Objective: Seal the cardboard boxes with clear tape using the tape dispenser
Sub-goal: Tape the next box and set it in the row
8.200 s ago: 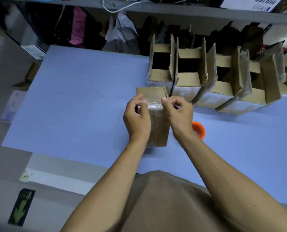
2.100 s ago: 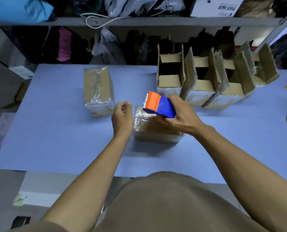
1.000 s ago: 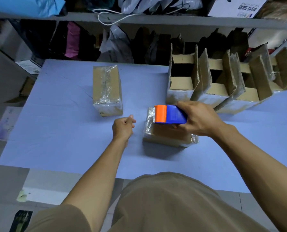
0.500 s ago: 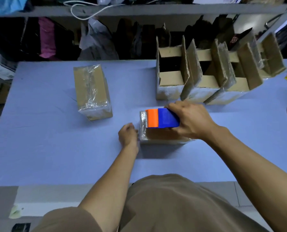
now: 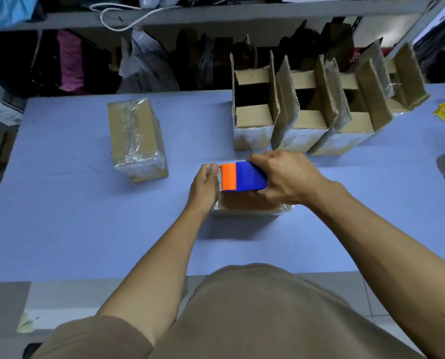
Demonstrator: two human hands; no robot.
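Our fingers on the right hand [image 5: 284,177] curl around the blue-and-orange tape dispenser [image 5: 242,176], holding it on top of the cardboard box [image 5: 247,207] directly beneath them. Just left of its orange end, our left hand [image 5: 205,189] rests against the box's left end, fingers bent over the edge; we cannot tell whether they pinch tape. Beyond the right fingers stand open boxes [image 5: 304,120]; beyond the left fingers lies a sealed box [image 5: 135,139].
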